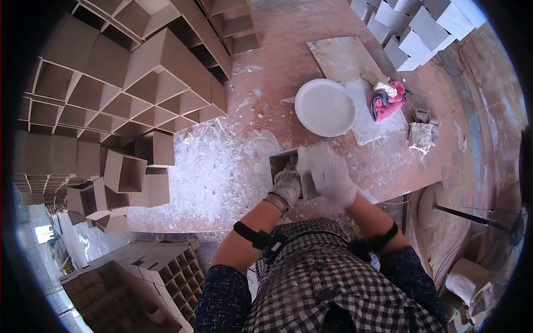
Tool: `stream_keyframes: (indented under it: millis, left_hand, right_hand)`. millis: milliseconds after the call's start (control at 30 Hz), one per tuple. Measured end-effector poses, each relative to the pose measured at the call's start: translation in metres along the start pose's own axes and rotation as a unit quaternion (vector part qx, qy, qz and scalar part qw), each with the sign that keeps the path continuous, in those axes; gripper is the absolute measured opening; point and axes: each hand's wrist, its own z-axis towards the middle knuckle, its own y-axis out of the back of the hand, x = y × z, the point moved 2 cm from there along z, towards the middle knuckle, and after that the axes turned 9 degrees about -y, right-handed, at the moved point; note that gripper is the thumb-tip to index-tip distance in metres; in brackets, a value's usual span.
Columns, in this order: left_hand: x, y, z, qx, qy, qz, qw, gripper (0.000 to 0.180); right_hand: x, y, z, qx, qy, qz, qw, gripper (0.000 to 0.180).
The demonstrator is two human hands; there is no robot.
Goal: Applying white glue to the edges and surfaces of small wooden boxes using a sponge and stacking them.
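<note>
Both forearms reached forward from the lower edge, bent inward so that the gloved hands met over a small open-fronted box [309, 187] above the table [216, 177]. The table's near edge ran beneath the forearms; a broad whitened stretch of its top lay left of the box, up to the stacked boxes [177, 83], while a round white basin [325, 107] stood beyond. The left hand [288, 186] had its fingers at the box's opening, their grip unclear; the right hand [332, 178] blurred across its right side, finger spread impossible to tell.
</note>
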Motion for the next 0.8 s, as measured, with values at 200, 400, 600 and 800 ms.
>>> stream_keyframes:
  millis: [200, 400, 600, 800]
  left_hand:
    - [-0.008, 0.013, 0.001, 0.052, 0.098, -0.149, 0.983, 0.060]
    - [0.002, 0.000, 0.000, -0.035, -0.062, -0.051, 0.996, 0.052]
    - [-0.014, 0.013, 0.000, 0.018, 0.088, -0.173, 0.981, 0.049]
    - [0.007, -0.004, -0.004, -0.029, 0.108, -0.290, 0.951, 0.043]
  right_hand:
    - [-0.012, -0.022, -0.009, -0.122, 0.055, 0.129, 0.983, 0.015]
    - [-0.005, -0.007, -0.040, 0.037, 0.030, 0.217, 0.975, 0.012]
    - [-0.052, -0.021, 0.022, -0.090, -0.055, 0.341, 0.934, 0.013]
    - [-0.031, -0.017, -0.073, 0.019, -0.042, 0.028, 0.999, 0.015]
